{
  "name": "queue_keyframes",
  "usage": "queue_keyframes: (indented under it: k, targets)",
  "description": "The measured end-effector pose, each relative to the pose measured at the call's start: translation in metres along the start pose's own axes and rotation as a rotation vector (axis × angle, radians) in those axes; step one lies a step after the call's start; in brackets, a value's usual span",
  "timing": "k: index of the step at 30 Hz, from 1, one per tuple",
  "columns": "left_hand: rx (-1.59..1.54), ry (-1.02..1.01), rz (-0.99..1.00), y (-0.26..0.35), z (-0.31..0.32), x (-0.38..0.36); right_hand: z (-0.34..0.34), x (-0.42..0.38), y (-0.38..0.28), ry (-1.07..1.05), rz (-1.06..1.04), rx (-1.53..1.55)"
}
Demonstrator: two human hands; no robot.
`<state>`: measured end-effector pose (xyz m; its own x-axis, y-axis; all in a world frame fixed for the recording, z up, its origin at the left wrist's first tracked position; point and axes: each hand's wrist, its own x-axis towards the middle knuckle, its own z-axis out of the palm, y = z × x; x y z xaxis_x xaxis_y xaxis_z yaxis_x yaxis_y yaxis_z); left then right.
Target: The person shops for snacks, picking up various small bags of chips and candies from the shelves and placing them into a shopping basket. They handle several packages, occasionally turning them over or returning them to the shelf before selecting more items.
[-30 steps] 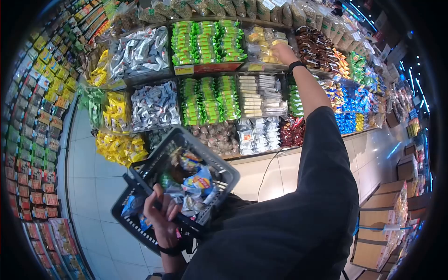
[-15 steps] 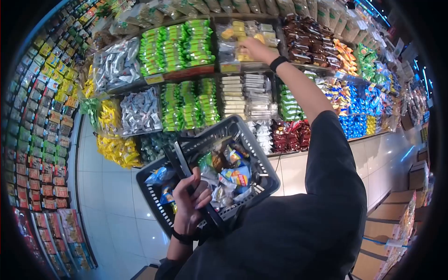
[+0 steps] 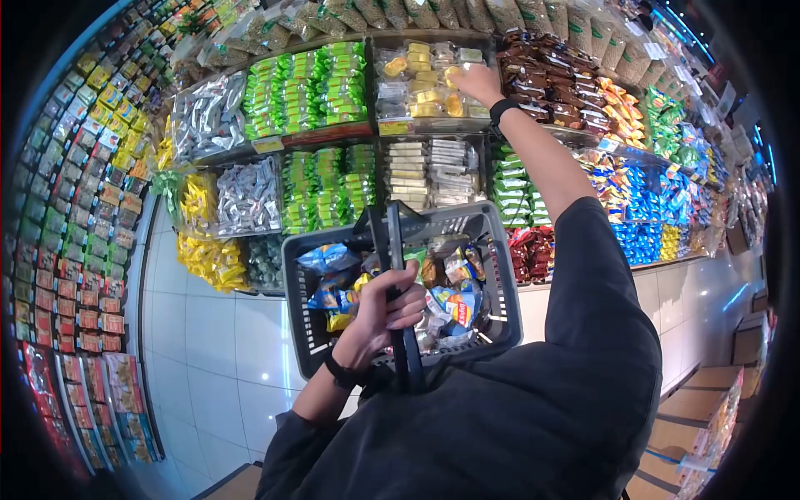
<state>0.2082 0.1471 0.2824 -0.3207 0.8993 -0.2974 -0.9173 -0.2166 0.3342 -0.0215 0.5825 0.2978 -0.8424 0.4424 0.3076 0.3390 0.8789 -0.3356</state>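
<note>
My left hand [image 3: 387,310] is wrapped around the dark handle [image 3: 398,292] of a grey plastic shopping basket [image 3: 507,279]. Inside the basket lie several small snack packets, among them a blue chip bag [image 3: 457,307] and a yellow packet [image 3: 340,321]. Reaching to the upper shelf, my right hand [image 3: 477,83] is over a bin of yellow and clear-wrapped snacks [image 3: 427,108]. Its fingertips are pinched on a small yellow-wrapped snack [image 3: 452,77], partly covered by the hand.
Green packets [image 3: 308,87] fill the bin to the left, and dark brown packets [image 3: 550,83] the one to the right. A lower tier holds wrapped bars [image 3: 454,171]. Hanging packs [image 3: 75,242] line the left wall. White floor tiles [image 3: 200,333] show below.
The basket has swung right and turned more level, with my left hand still on its handle. My right hand has shifted slightly right over the bin, uncovering more yellow snacks.
</note>
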Motion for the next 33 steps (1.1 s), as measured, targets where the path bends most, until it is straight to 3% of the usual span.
queue_keyframes:
  k: [2,5,7,9,13,15,17,19,20,21,24,28,30,33]
  targets:
    - [0.010,-0.010,-0.018,0.003,0.002,0.007,-0.002,-0.011,-0.012,-0.104,0.107,0.050]
    - [0.027,0.012,-0.036,0.006,-0.002,0.016,0.010,-0.010,-0.012,0.030,0.107,0.019]
    - [0.065,0.015,-0.033,0.009,-0.004,0.023,0.010,-0.002,-0.011,0.006,0.134,0.034]
    - [0.104,0.077,-0.025,0.011,-0.003,0.030,0.001,0.002,-0.010,-0.195,0.230,0.179]
    - [0.052,0.043,-0.004,0.014,-0.018,0.043,-0.002,-0.004,-0.008,-0.129,0.277,0.353]
    - [0.051,0.047,-0.010,0.018,-0.019,0.046,0.002,-0.009,-0.008,0.165,0.193,0.322]
    - [0.045,0.047,-0.011,0.023,-0.020,0.051,-0.003,-0.014,-0.009,0.201,0.070,0.326]
    - [0.020,0.040,-0.037,0.025,-0.022,0.056,-0.007,-0.019,-0.017,0.208,-0.236,0.170]
    - [0.013,0.050,-0.052,0.027,-0.022,0.059,0.010,-0.005,-0.009,0.257,-0.364,0.245]
    - [0.011,0.052,-0.054,0.027,-0.024,0.060,0.014,-0.004,-0.010,0.254,-0.362,0.245]
    - [0.038,0.076,-0.068,0.034,-0.023,0.064,0.026,0.004,-0.018,0.142,-0.498,0.402]
    - [0.037,0.089,-0.075,0.040,-0.023,0.067,0.016,0.002,-0.022,-0.016,-0.460,0.363]
    - [0.060,0.073,-0.072,0.041,-0.028,0.067,-0.002,0.001,-0.025,-0.424,-0.276,0.539]
    - [0.066,0.072,-0.067,0.044,-0.027,0.068,0.002,0.015,-0.020,-0.542,-0.180,0.482]
